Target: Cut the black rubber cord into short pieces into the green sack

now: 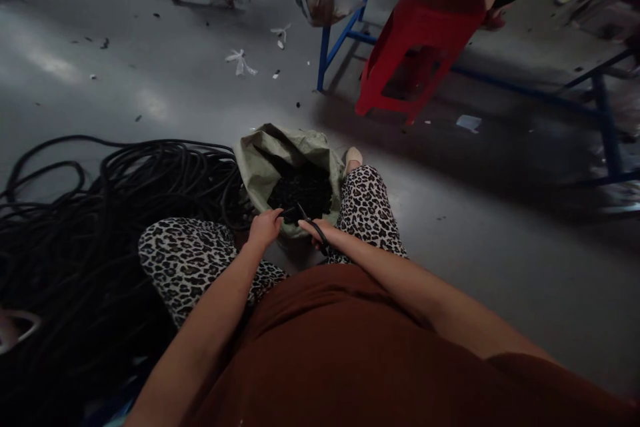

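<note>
I sit on the floor with an open green sack (260,167) between my knees; it holds small black pieces (303,190). My left hand (265,227) is closed on the end of a black cord at the sack's near rim. My right hand (320,232) is closed on the handles of black scissors (309,221), whose blades point toward the left hand's cord. Both hands hover just above the sack's near edge.
A large tangle of black cord (100,213) lies on the floor at my left. A red plastic stool (417,40) and a blue metal frame (330,47) stand ahead. Scraps litter the grey floor (500,233).
</note>
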`<state>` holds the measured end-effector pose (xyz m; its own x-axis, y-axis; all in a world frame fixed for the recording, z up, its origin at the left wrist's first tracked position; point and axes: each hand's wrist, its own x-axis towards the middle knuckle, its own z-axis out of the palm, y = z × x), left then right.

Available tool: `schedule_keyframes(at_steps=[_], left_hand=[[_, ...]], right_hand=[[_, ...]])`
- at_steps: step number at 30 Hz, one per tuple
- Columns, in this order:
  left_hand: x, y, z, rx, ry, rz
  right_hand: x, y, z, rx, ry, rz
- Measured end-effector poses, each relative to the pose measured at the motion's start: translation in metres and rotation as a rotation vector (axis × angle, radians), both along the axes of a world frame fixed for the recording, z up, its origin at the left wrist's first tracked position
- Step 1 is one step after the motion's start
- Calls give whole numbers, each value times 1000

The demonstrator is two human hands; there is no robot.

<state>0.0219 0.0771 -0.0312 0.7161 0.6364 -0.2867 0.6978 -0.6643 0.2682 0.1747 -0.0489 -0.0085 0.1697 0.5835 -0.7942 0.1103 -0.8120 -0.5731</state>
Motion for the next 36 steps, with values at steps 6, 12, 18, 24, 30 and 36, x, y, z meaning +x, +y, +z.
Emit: schedule_keyframes(at_steps=[6, 12, 18, 24, 30, 36], left_hand=[[4, -4, 3, -11, -39, -10], [7, -10, 6, -20, -26, -70], [8, -13, 4, -32, -40, -95], [9, -16, 7, -47, -28, -111], [9, -15, 7, -82, -36, -136], [9, -15, 3, -92, -80, -114]], right_hand=[[-2, 1, -9, 29, 9, 88], [-2, 2, -9, 21, -8, 102], [-2, 4, -10, -17, -28, 107], [1, 5, -11, 7, -80, 181], [-1, 6, -2, 19, -125, 179], [-4, 3, 2, 39, -87, 119]])
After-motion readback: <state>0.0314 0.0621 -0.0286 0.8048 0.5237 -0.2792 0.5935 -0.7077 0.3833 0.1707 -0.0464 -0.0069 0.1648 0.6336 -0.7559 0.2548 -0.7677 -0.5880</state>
